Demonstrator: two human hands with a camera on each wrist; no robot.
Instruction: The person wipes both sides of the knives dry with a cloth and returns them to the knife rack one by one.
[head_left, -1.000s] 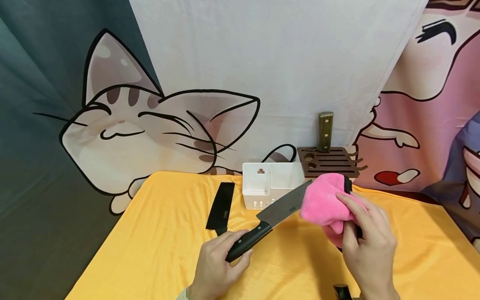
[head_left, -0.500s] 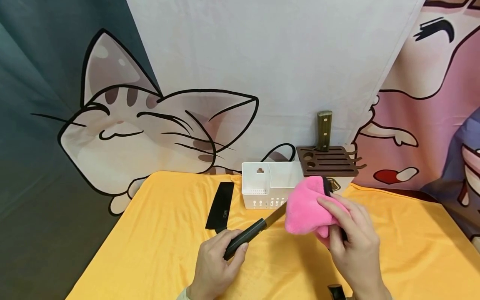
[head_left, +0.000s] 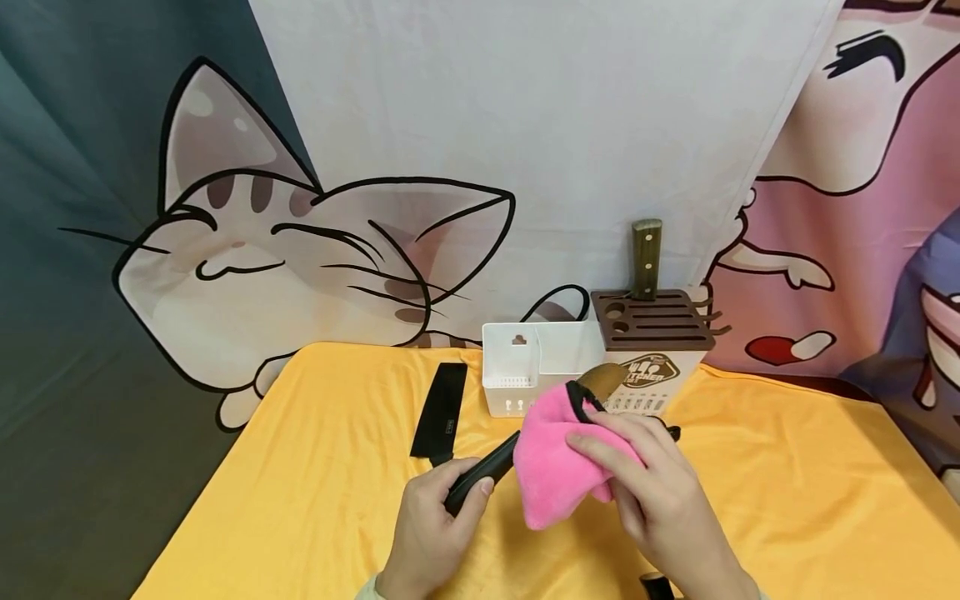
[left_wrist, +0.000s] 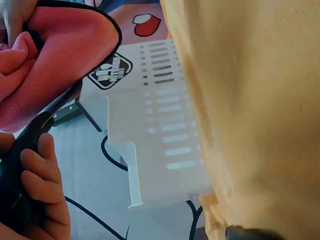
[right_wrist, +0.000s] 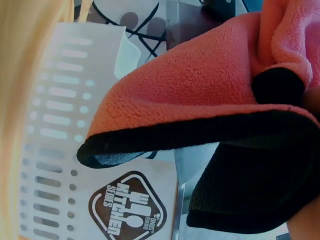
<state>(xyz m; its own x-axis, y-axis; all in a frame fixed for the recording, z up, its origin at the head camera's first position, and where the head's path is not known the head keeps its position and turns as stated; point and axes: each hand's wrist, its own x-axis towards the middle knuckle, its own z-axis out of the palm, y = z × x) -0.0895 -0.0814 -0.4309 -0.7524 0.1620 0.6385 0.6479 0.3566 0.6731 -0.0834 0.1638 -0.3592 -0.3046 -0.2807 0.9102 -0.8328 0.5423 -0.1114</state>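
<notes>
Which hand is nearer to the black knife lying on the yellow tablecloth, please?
The left hand, just on the near side of the black knife, by its handle end; the right hand is farther off to the right, holding the pink cloth.

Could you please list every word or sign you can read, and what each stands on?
"KITCHEN", with cutlery symbols: badge on the white knife holder.
"SERIES", probably: same badge, blurred; its tiniest lettering is unreadable.
Black cleaver: pale mark on its blade, too small to read.
</notes>
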